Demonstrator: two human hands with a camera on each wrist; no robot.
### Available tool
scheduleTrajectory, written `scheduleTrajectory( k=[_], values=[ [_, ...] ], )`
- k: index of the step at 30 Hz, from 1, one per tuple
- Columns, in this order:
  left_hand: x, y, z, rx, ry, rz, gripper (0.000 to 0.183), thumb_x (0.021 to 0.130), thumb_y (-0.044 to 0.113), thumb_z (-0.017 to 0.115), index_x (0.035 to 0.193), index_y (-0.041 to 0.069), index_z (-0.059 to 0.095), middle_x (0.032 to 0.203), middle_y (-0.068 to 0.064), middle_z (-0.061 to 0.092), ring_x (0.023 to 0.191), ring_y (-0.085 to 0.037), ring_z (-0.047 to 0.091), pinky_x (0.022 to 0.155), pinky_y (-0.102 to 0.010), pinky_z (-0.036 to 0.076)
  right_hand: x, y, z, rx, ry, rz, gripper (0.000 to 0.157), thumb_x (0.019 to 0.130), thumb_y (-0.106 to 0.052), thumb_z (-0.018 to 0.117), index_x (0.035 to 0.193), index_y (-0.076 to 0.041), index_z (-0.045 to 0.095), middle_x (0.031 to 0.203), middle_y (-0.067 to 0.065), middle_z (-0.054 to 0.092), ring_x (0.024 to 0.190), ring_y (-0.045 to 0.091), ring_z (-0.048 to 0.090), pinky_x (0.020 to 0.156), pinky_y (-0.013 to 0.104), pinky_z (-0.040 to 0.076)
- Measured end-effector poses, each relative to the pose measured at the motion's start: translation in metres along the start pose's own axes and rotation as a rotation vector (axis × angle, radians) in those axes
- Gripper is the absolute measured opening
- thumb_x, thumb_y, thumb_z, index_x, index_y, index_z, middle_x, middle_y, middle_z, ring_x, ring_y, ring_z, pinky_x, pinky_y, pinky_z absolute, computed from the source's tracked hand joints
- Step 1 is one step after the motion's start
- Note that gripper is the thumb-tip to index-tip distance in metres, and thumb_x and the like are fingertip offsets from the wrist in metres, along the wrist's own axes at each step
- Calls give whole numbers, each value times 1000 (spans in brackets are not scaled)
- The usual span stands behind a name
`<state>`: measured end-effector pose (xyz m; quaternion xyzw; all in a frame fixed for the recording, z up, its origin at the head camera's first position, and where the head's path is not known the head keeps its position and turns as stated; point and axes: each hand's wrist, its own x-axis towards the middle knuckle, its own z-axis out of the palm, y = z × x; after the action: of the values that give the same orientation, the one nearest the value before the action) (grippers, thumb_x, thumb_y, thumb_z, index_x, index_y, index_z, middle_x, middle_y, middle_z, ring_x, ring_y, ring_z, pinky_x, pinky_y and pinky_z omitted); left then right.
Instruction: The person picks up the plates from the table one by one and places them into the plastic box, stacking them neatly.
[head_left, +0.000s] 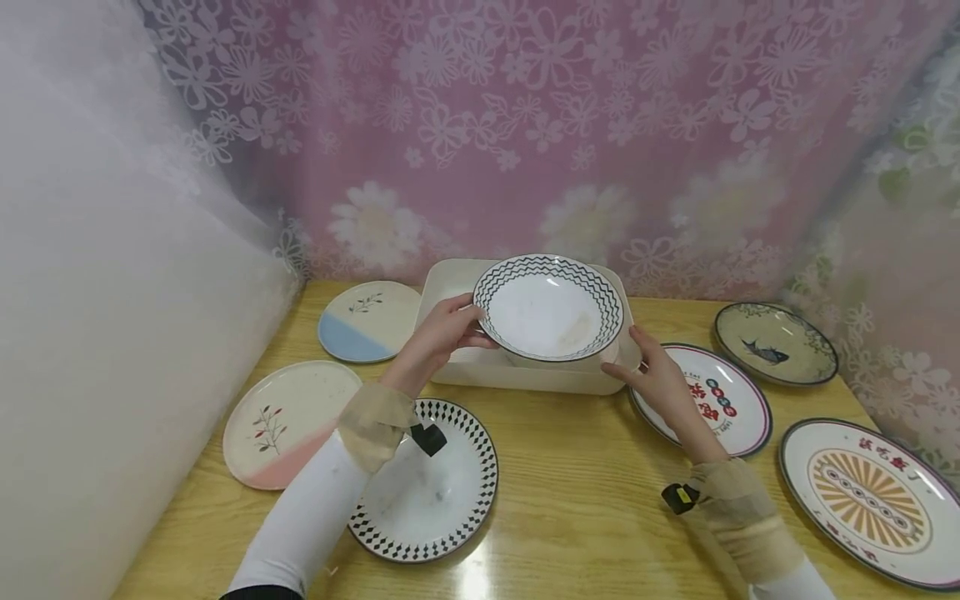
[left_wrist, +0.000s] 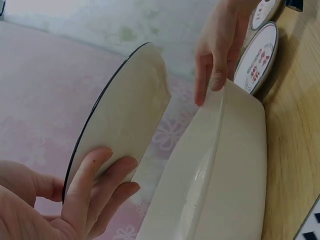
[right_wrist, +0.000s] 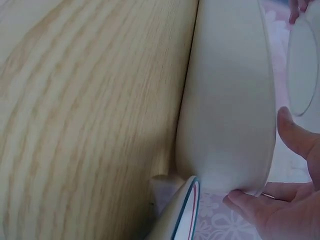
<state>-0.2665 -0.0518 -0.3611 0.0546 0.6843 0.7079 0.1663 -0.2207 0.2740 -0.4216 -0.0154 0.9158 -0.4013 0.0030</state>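
A white dish with black zigzag lines around its rim (head_left: 546,312) is held up, tilted, over the white plastic bin (head_left: 517,379). My left hand (head_left: 450,329) grips its left edge. The left wrist view shows the fingers spread under the dish's plain underside (left_wrist: 122,115) and the thumb at its rim. At the bin's right front corner is my right hand (head_left: 660,383). Thumb and fingers of that hand (right_wrist: 285,207) pinch the bin's wall (right_wrist: 227,100) near the rim in the right wrist view. The bin's inside is mostly hidden by the dish.
Left of the bin lie a blue-and-cream plate (head_left: 371,321) and a pink-and-cream plate (head_left: 288,425). A diamond-rimmed plate (head_left: 427,500) sits in front. On the right are a red-lettered plate (head_left: 705,392), a fish-patterned dish (head_left: 780,342) and a sunburst plate (head_left: 870,500). A floral curtain (head_left: 525,150) hangs behind.
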Motion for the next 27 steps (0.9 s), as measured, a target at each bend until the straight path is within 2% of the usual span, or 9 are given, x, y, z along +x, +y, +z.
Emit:
scheduleTrajectory(
  k=[5,9,13,16,20,25,27],
  values=[
    [24,2,7,9,25,-25,46,104,4,43,149,-1,45,110,-27,68,65,-13,70,76,-32,62,-1,5,2,19,-1,5,96,96,-36,72,162,-2,11,167,23,7,146,53,24,117,59,30],
    [41,3,13,34,32,-57,48,102,3,42,150,-4,42,119,-35,64,60,-14,69,80,-37,62,0,7,4,10,4,33,98,95,-43,71,162,-5,11,168,19,7,146,51,25,117,59,30],
    [54,-3,19,76,33,-109,52,103,4,42,154,-2,37,120,-35,64,57,-14,68,86,-40,60,1,7,4,-6,-16,80,98,95,-48,68,162,-6,11,164,25,16,146,48,28,118,58,29],
    [62,-11,22,103,38,-139,53,103,5,42,156,0,34,118,-34,65,55,-13,68,90,-42,59,1,8,4,-9,-31,106,97,96,-51,66,162,-7,11,160,30,22,145,48,30,118,58,30],
    [70,-19,27,117,41,-164,53,103,3,41,155,-2,34,118,-36,64,54,-13,67,97,-49,54,0,9,4,28,-22,103,97,96,-50,67,162,-9,8,161,28,21,146,46,30,118,56,31],
    [73,-25,31,120,26,-188,52,103,3,42,154,-4,34,120,-35,63,55,-13,67,98,-48,53,-2,11,5,105,2,64,97,96,-43,69,163,-13,6,163,23,22,148,43,28,118,55,32],
    [74,-27,31,126,20,-190,52,104,4,42,154,-4,34,121,-34,63,56,-13,67,98,-48,53,-2,12,5,104,3,69,98,96,-44,69,163,-12,6,163,23,22,148,43,28,118,56,32]
  ],
)
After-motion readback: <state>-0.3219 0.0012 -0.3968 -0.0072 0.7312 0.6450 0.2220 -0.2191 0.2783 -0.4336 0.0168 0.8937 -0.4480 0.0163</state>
